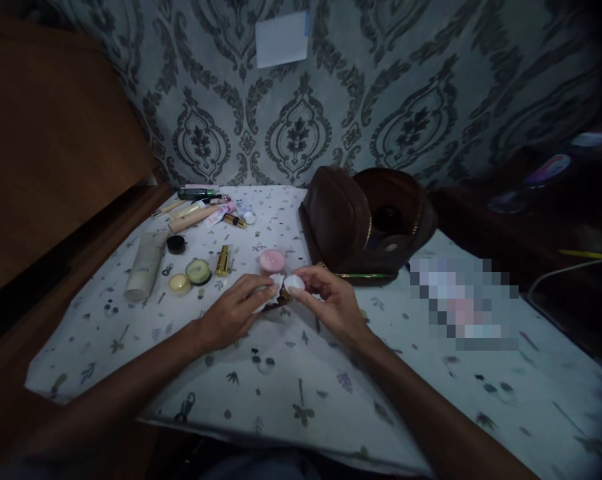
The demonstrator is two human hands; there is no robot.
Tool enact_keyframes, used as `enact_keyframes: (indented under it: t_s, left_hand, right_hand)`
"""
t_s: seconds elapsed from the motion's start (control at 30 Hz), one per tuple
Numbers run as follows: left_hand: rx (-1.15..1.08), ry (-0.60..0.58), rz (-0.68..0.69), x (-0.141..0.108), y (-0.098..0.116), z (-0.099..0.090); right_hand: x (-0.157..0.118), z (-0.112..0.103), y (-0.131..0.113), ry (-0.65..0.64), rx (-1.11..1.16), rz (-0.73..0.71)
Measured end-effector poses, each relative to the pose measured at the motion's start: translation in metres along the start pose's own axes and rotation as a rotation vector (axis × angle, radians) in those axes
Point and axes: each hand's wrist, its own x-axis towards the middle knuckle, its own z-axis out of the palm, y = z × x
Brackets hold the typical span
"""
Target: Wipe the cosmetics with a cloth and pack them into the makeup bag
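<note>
My left hand (233,310) is closed on a crumpled white tissue (277,288). Between the thumb and fingers of my right hand (333,303) is a small round container with a white top (294,283); a brown and gold part shows beside it. The tissue and this container touch or nearly touch, and fingers hide part of both. Just beyond them stands a pink jar (272,261). To the left of it are a gold tube (223,261), a green jar (198,272) and a cream-coloured jar (179,285).
A brown zipped bag (335,220) gapes at the back right. Several cosmetics surround a beige tube (193,219) at the back left, near a large squeeze tube (147,265) and a black-lidded jar (176,244). A patterned cloth (301,407) covers the table; a wooden cabinet (55,133) borders it.
</note>
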Motion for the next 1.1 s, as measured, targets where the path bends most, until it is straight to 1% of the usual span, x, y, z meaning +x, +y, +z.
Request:
enact_keyframes:
  t_s: [0.1, 0.17, 0.33, 0.47, 0.53, 0.67, 0.77, 0.87, 1.0, 1.1]
  left_hand:
    - [0.028, 0.003, -0.018, -0.004, -0.006, -0.001]
    - [0.044, -0.011, -0.054, -0.005, -0.008, -0.002]
    - [0.036, -0.068, -0.202, -0.012, -0.015, -0.002]
    - [-0.024, -0.093, -0.319, -0.018, -0.021, 0.000]
    - [-0.067, -0.096, -0.360, -0.019, -0.022, 0.001]
    - [-0.139, -0.118, -0.433, -0.017, -0.023, 0.000]
    - [-0.149, -0.128, -0.472, -0.016, -0.022, 0.000]
    - [-0.131, -0.098, -0.462, -0.015, -0.018, 0.000]
    - [-0.067, -0.024, -0.360, -0.012, -0.010, 0.001]
    - [-0.025, 0.019, -0.299, -0.005, -0.002, 0.000]
  right_hand:
    - [0.000, 0.000, 0.000, -0.001, -0.008, 0.002]
    - [0.000, 0.000, -0.002, -0.004, -0.010, 0.006]
    - [0.000, 0.000, -0.007, -0.027, -0.004, 0.011]
    - [-0.001, 0.000, -0.006, -0.050, 0.000, 0.015]
    - [-0.001, -0.001, -0.006, -0.050, -0.015, -0.008]
    - [0.000, -0.003, -0.008, -0.051, -0.065, -0.108]
    - [0.000, -0.003, -0.008, -0.049, -0.084, -0.130]
    - [0.000, -0.002, -0.005, -0.038, -0.067, -0.129]
    - [0.000, -0.002, -0.005, -0.044, -0.015, -0.087]
    - [0.000, -0.002, -0.009, -0.088, -0.009, -0.059]
